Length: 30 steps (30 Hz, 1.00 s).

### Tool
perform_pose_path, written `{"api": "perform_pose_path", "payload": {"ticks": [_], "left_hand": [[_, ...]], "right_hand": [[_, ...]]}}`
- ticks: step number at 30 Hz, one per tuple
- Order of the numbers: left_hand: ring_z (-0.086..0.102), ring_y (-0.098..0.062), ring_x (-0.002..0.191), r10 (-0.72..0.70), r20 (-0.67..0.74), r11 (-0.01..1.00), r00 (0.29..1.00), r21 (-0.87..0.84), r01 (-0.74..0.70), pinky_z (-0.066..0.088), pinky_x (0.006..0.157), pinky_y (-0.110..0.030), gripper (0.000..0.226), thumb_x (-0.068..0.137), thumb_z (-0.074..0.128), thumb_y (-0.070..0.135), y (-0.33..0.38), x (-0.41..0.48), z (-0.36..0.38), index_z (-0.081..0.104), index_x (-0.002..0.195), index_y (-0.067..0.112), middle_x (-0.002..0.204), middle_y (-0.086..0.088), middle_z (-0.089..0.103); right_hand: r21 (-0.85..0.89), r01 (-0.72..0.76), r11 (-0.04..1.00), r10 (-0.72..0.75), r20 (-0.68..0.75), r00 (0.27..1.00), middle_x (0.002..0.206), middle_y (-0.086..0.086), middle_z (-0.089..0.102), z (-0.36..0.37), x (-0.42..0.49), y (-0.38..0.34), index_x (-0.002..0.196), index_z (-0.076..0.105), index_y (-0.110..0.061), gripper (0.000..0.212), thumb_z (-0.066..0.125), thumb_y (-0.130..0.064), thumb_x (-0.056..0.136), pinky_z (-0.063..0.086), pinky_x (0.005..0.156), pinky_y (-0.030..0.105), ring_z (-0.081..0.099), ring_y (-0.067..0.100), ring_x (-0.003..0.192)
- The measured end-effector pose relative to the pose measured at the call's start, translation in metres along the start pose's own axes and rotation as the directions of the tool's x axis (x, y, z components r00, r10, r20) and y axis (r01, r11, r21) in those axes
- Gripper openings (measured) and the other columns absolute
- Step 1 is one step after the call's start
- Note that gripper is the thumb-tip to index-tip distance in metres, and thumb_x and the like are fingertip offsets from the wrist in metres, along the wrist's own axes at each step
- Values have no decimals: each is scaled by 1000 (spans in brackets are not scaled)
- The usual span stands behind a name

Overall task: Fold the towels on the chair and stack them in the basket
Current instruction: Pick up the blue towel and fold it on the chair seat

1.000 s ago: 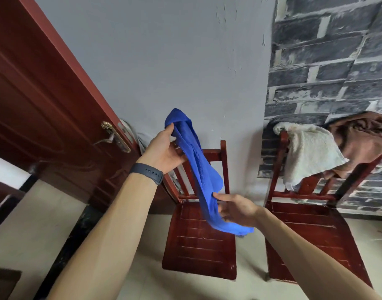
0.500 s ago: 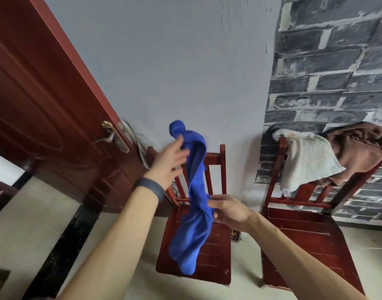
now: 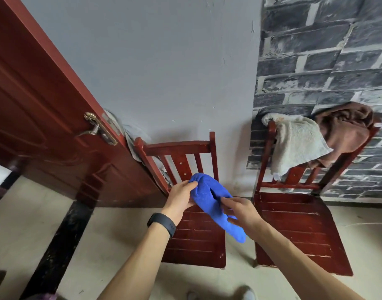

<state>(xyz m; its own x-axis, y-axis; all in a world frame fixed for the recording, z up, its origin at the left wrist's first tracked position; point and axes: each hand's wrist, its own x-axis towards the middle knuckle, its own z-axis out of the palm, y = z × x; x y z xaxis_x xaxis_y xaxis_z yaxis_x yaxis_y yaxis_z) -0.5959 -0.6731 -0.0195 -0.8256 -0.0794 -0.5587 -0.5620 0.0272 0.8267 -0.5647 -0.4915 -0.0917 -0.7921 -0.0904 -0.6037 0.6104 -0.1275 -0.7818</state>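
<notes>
Fingers (image 3: 191,185), left hand (image 3: 181,199) & right hand (image 3: 240,211), pinch bunched blue towel (image 3: 207,192) over left chair (image 3: 198,241); prob. seeking corners to fold.

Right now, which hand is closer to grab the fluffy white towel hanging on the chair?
Probably the right hand: it is nearer the fluffy white towel. Both hands hold the bright blue towel, and the left hand sits farther away.

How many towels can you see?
3: blue towel in left hand and right hand; white towel and brown towel over the right chair's back. Grey cloth by the door might be another.
</notes>
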Motion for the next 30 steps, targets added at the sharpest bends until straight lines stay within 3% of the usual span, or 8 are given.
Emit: {"api": "perform_pose_path", "payload": {"ticks": [6, 9, 12, 15, 19, 24, 27, 30], "left_hand": [[66, -28, 105, -111, 146, 993, 983, -18, 114, 52, 90, -43, 23, 100, 47, 14, -8, 1, 28, 66, 113, 11, 112, -14, 71], [65, -29, 103, -127, 137, 990, 982, -39, 133, 50, 90, -41, 25, 99, 47, 13, -5, 7, 42, 64, 116, 11, 114, -17, 68], [64, -30, 109, -110, 120, 991, 987, -60, 118, 50, 89, -42, 21, 98, 48, 18, 1, 15, 51, 66, 108, 20, 117, -14, 69], [63, -31, 112, -93, 106, 993, 990, -65, 100, 51, 87, -42, 20, 98, 48, 21, 7, 19, 54, 66, 106, 24, 118, -12, 69], [63, -30, 110, -78, 139, 997, 987, -12, 80, 53, 85, -41, 19, 99, 48, 22, 11, 19, 55, 65, 108, 22, 117, -11, 69], [67, -31, 103, 82, 134, 954, 988, 277, -117, 54, 93, -52, 23, 103, 43, 26, 13, 21, 46, 65, 102, 18, 110, -15, 70], [67, -33, 98, 162, 39, 886, 986, 435, -162, 54, 90, -53, 23, 102, 41, 30, 11, 29, 25, 60, 90, 24, 106, -17, 69], [67, -36, 99, 170, 15, 902, 985, 400, -161, 54, 90, -53, 21, 99, 52, 28, 9, 34, 7, 65, 88, 17, 103, -21, 70]], "right_hand": [[-39, -38, 999, 37, -33, 999, 118, -6, 68, -12, -8, -7, 112, 69, -28, 49, 58, -67, 86, 46, 77, 32, 60, 13, 110], [-40, -19, 999, 19, -13, 1000, 123, 8, 69, -14, -15, -28, 113, 71, -22, 45, 58, -59, 91, 46, 72, 26, 65, 19, 107], [35, 3, 999, -6, 84, 996, 123, -3, 70, -22, -16, -38, 122, 64, -32, 42, 61, -58, 90, 43, 91, 33, 65, 10, 110], [140, 77, 987, -96, 132, 987, 113, -5, 74, -29, -13, -42, 119, 64, -39, 26, 65, -33, 94, 44, 93, 35, 68, 10, 107], [247, 136, 960, -163, 94, 982, 119, 17, 71, -34, -2, -45, 133, 58, -26, 55, 77, -19, 82, 50, 96, 45, 68, 36, 107], [266, 121, 956, -114, -40, 993, 93, 17, 71, -41, 1, -54, 121, 61, -9, 36, 71, -3, 87, 48, 52, 28, 67, 24, 73], [274, 169, 947, -136, -138, 981, 94, 12, 70, -55, 8, -59, 119, 62, -8, 41, 78, -8, 82, 51, 60, 31, 67, 23, 79], [145, 236, 961, -207, -191, 959, 96, 4, 72, -63, 9, -66, 117, 64, -11, 46, 84, -20, 77, 49, 74, 33, 68, 20, 91]]}}
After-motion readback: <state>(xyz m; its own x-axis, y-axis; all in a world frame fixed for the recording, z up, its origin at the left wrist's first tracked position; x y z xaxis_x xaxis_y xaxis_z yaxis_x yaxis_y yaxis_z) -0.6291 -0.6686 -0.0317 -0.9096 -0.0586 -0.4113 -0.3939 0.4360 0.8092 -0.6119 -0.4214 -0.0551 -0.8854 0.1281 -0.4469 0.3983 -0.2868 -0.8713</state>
